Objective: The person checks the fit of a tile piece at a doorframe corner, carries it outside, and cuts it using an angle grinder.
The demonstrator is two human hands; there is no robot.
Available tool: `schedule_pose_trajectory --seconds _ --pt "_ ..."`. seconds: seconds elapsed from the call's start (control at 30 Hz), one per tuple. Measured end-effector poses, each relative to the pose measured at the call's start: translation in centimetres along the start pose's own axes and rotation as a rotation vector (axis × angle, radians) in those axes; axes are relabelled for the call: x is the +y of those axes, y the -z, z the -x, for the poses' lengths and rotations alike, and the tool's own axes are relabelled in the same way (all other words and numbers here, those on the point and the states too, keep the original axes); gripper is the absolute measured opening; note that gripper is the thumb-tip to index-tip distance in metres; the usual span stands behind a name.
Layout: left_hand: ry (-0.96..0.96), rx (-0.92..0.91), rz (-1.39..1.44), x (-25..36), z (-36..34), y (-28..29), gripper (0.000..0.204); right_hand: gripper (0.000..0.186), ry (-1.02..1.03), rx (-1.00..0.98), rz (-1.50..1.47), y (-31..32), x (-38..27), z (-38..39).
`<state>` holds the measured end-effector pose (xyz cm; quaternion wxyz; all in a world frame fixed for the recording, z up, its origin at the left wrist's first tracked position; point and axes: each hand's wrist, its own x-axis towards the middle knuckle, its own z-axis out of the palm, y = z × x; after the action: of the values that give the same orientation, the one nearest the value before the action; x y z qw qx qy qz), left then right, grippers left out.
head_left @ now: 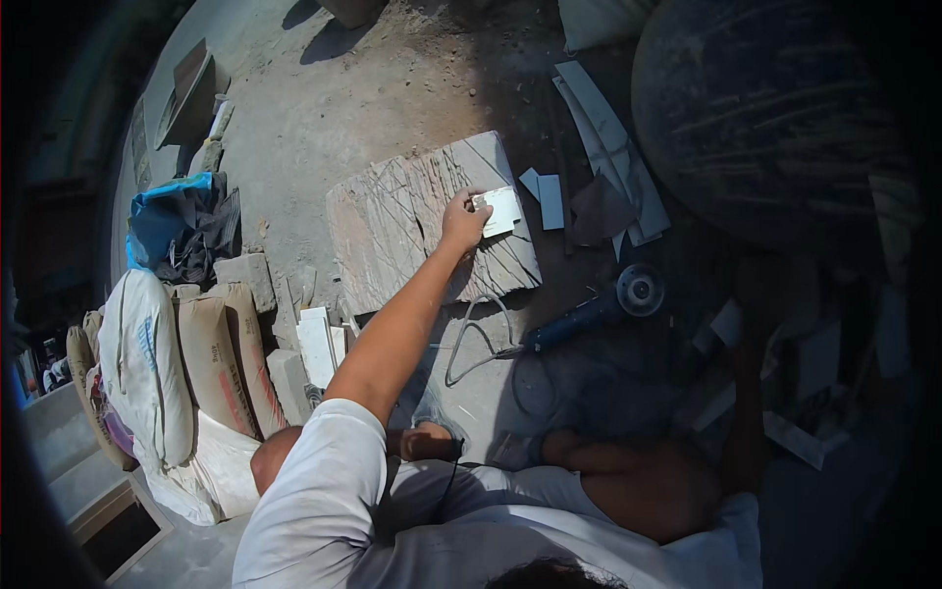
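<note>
My left hand [465, 220] reaches forward over a scored, grooved slab [392, 216] on the ground. Its thumb and fingers are closed on the edge of a small white tile piece [501, 212], which lies over the slab's right part. My right arm stretches to the right into deep shadow. There my right hand [754, 339] is close to some scattered tile offcuts [727, 322]; its fingers are too dark to make out. Between the two hands, a blue angle grinder [574, 320] with a round disc [641, 290] rests on the ground.
Two small white tile pieces [550, 200] and long white strips [610, 137] lie beyond the grinder. A grey cable [478, 329] loops near my feet. Full sacks [208, 358], a concrete block [245, 280] and a blue bag [157, 218] line the left. A big dark rounded object [765, 118] fills the far right.
</note>
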<state>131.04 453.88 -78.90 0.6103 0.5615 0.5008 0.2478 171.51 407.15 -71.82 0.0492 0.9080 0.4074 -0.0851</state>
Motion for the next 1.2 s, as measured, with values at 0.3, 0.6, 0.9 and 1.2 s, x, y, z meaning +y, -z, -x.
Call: schedule_pose_trajectory --seconds 0.3,0.6,0.9,1.2 --pt "-0.305 0.042 -0.712 3.3 2.7 -4.6 0.05 0.076 -0.109 0.105 0.17 0.8 -2.1 3.6" --pt "-0.424 -0.101 -0.913 4.1 2.8 -2.7 0.088 0.075 -0.696 -0.592 -1.457 -2.5 -24.0 7.6" --pt "-0.458 -0.054 -0.892 4.2 3.1 -4.7 0.078 0.077 -0.94 -0.391 -1.462 -5.0 -30.2 4.9" --pt "-0.605 0.092 -0.863 4.9 8.4 -4.5 0.075 0.068 -0.949 -0.159 -1.603 -6.8 -32.0 4.6"
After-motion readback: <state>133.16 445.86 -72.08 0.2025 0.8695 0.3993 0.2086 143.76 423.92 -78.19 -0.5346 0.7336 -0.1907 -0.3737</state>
